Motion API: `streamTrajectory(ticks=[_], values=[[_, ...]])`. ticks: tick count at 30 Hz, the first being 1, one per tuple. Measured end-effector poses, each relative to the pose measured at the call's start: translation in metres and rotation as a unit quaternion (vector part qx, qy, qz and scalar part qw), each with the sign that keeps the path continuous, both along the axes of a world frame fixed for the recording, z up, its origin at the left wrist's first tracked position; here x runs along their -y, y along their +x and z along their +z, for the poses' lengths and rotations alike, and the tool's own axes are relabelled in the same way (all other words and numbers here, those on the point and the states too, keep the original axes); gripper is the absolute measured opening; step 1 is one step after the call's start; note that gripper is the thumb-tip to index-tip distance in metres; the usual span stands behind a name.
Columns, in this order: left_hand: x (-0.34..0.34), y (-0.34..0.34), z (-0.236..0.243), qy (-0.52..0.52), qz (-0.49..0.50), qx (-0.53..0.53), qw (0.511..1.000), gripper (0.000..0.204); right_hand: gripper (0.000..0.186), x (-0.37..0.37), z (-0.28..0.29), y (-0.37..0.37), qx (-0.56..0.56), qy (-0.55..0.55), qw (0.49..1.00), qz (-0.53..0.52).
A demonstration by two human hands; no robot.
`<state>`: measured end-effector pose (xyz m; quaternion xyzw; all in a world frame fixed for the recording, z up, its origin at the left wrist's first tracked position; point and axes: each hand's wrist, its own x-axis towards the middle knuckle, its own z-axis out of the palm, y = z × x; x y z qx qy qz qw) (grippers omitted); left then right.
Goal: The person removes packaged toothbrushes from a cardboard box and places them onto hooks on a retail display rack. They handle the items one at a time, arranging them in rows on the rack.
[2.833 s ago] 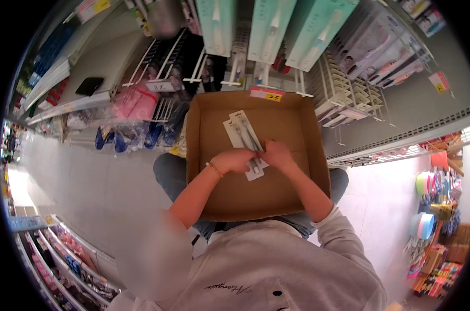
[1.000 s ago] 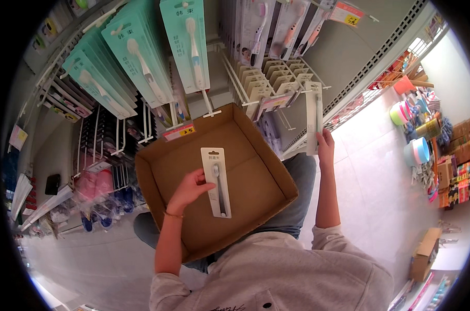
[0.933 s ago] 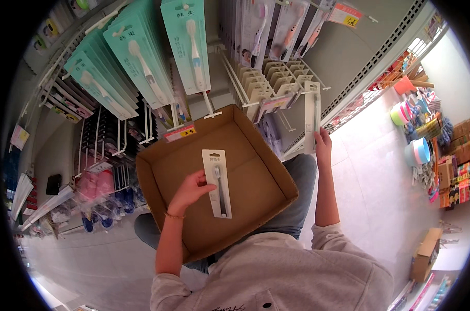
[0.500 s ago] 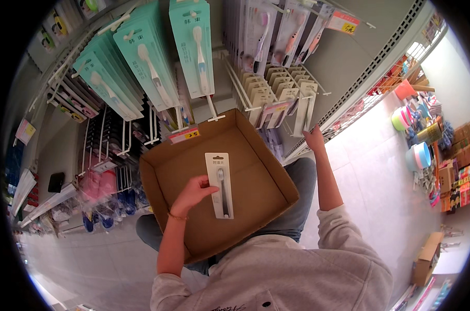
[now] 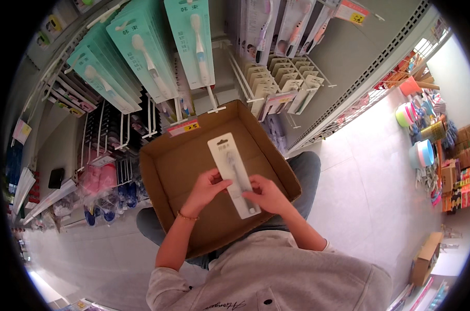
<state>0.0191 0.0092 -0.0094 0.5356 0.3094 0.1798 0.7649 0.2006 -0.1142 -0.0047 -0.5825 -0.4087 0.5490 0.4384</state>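
Observation:
A toothbrush in a pale blister pack (image 5: 225, 155) is tilted over a shallow cardboard box (image 5: 180, 171) resting across my legs. My left hand (image 5: 206, 189) grips the pack's left edge between thumb and fingers. On the opposite side, near the lower end, my right hand (image 5: 270, 197) pinches the same pack. Whether a second pack lies beneath it I cannot tell. The box floor around the pack shows bare brown card. Similar pale packs (image 5: 286, 85) hang on hooks at the upper right.
Green toothbrush packs (image 5: 146, 65) hang above the box's far side, and a price-tagged hook end (image 5: 184, 128) reaches its far rim. At the left, bagged slippers (image 5: 106, 215) hang low. Coloured buckets (image 5: 420, 154) stand along the right, past the tiled floor (image 5: 349, 197).
My right hand has come back from the hanging pale packs to the pack in my left hand. The long pack at the right hook's front is gone. The held pack is more tilted.

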Motion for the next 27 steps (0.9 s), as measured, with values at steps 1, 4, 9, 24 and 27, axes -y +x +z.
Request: streamTrajectory(ticks=[1, 4, 9, 24, 27], values=[[0.001, 0.002, 0.000, -0.021, -0.006, 0.019, 1.000, 0.029, 0.030, -0.001, 0.002, 0.010, -0.019, 0.008, 0.999, -0.031], [0.002, 0.005, 0.008, -0.003, -0.085, 0.034, 0.996, 0.034, 0.031, -0.003, 0.019, 0.045, -0.065, 0.055, 0.986, -0.142], [0.016, 0.002, -0.017, 0.077, -0.244, -0.009, 0.967, 0.037, 0.034, -0.005, 0.030, 0.104, 0.035, 0.026, 0.967, -0.251], [0.020, -0.054, 0.094, 0.350, -0.168, -0.292, 0.874, 0.043, 0.050, -0.067, -0.062, 0.198, 0.245, 0.103, 0.930, -0.253], [0.012, -0.102, 0.071, 0.355, 0.079, -0.233, 0.902, 0.045, 0.060, -0.074, -0.083, 0.198, 0.324, 0.121, 0.883, -0.318]])
